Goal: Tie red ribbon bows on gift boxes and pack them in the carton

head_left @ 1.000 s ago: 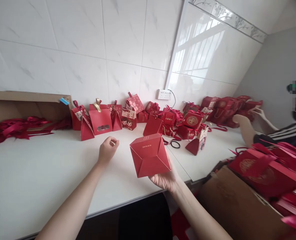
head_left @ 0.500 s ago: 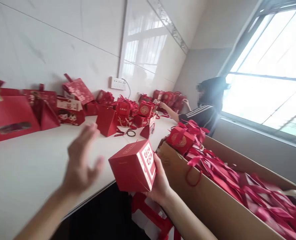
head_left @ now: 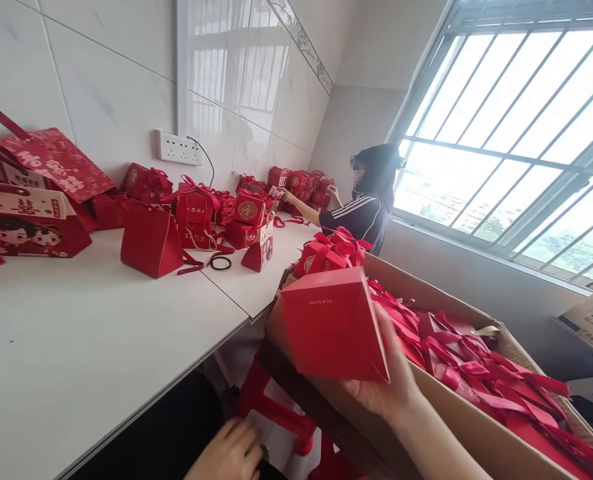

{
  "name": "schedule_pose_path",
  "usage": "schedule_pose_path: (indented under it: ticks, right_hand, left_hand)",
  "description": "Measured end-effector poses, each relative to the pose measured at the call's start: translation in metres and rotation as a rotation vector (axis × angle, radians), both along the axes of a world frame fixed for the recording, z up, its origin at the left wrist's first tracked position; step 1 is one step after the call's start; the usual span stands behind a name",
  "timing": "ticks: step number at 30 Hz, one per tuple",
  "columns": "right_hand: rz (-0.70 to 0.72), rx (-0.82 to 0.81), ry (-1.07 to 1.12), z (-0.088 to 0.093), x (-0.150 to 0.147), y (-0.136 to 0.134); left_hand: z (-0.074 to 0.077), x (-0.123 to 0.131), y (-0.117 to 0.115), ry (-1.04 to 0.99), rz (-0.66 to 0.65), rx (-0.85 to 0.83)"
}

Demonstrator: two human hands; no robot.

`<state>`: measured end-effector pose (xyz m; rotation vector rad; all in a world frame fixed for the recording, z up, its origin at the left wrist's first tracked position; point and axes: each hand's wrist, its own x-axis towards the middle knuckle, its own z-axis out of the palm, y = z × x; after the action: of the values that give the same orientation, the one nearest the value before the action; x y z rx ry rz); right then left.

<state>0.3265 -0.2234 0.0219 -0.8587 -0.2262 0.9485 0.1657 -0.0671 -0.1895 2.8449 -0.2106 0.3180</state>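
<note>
A plain red gift box [head_left: 332,327] is held up in front of the carton's near edge, with my right hand [head_left: 383,380] wrapped round its right side and underside. Low at the bottom edge of the picture is my left hand [head_left: 231,453], over dark clothing, its fingers bent and slightly blurred; something small and dark shows beside the fingertips, and whether they grip it is unclear. Behind the held box, a large cardboard carton [head_left: 451,413] is filled with red boxes and ribbons [head_left: 476,360].
On the white table [head_left: 101,333] stand a red box [head_left: 151,241], a printed gift box [head_left: 31,227], a black ring [head_left: 221,263] and several ribboned boxes [head_left: 196,207]. A person [head_left: 371,200] reaches toward boxes at the far end. A red stool [head_left: 271,407] is below.
My left hand has dropped from above the table to the bottom edge. My right hand and the red box have shifted right, the box's printed side turned out of sight. The view has swung right.
</note>
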Motion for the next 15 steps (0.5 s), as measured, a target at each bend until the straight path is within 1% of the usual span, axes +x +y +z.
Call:
schedule_pose_path:
  ticks: [2,3,4,5,6,7,8,10,13,15]
  right_hand:
    - [-0.336,-0.085,-0.41,0.012,0.011,-0.016]
    - [-0.521,-0.15,-0.642,0.019,0.019,-0.024]
    - [-0.681,-0.254,-0.868,0.025,0.027,-0.033]
    - [-0.814,-0.391,-1.073,0.031,0.036,-0.041]
    - [-0.909,-0.544,-1.247,0.036,0.044,-0.048]
    - [-0.963,-0.685,-1.38,0.04,0.052,-0.054]
    - [-0.987,-0.797,-1.465,0.042,0.059,-0.058]
    - [-0.946,-0.926,-1.506,0.041,0.071,-0.06]
    - [-0.8,-1.019,-1.396,0.031,0.082,-0.051]
    - [-0.733,-1.057,-1.326,0.024,0.086,-0.04]
  left_hand:
    - [0.019,0.003,0.01,0.199,0.114,-0.034]
    - [0.027,0.005,0.013,0.293,0.175,-0.042]
    - [0.034,0.006,0.014,0.369,0.215,-0.039]
    - [0.038,0.008,0.014,0.425,0.24,-0.025]
    - [0.04,0.01,0.012,0.463,0.246,-0.002]
    - [0.04,0.012,0.009,0.488,0.231,0.025]
    - [0.039,0.013,0.006,0.509,0.207,0.051]
    - [0.036,0.015,0.0,0.548,0.174,0.085]
    - [0.031,0.017,-0.005,0.557,0.183,0.08]
    - [0.028,0.017,-0.006,0.531,0.203,0.051]
